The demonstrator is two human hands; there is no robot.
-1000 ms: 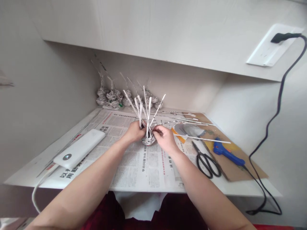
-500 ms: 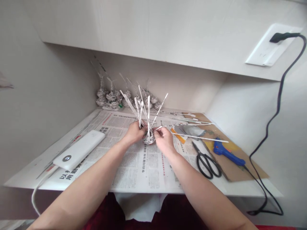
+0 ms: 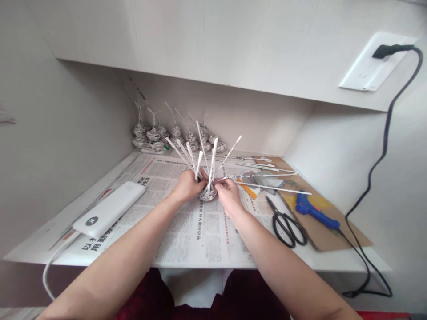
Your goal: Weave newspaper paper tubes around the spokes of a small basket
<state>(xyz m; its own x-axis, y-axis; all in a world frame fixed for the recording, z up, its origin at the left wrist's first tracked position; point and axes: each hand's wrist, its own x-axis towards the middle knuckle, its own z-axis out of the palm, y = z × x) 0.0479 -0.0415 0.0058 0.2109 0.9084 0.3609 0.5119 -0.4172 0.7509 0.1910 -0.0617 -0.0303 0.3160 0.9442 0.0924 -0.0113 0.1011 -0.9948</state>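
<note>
A small basket woven from rolled newspaper (image 3: 207,194) sits at the middle of the table, its white upright paper sticks (image 3: 212,160) fanning up and outward. My left hand (image 3: 189,184) grips the left side of its rim, fingers closed and partly hidden behind the sticks. At the basket's right side, my right hand (image 3: 228,191) pinches a paper strip (image 3: 253,176) that runs out to the right. Another long white paper strip (image 3: 276,188) extends to the right from near the same hand. The fingertips touch the weave, but their inner sides are hidden.
Several woven paper pieces (image 3: 155,138) stand along the back wall. Newspaper (image 3: 180,235) covers the table. A white power bank (image 3: 110,209) lies left. On the right are black scissors (image 3: 288,226) and a blue glue gun (image 3: 316,211) on cardboard (image 3: 353,238), its cord trailing over the edge.
The upright sticks have spread and shifted, with the front one leaning further right. Both hands stay at the basket's sides, and the long strips on the right have moved slightly.
</note>
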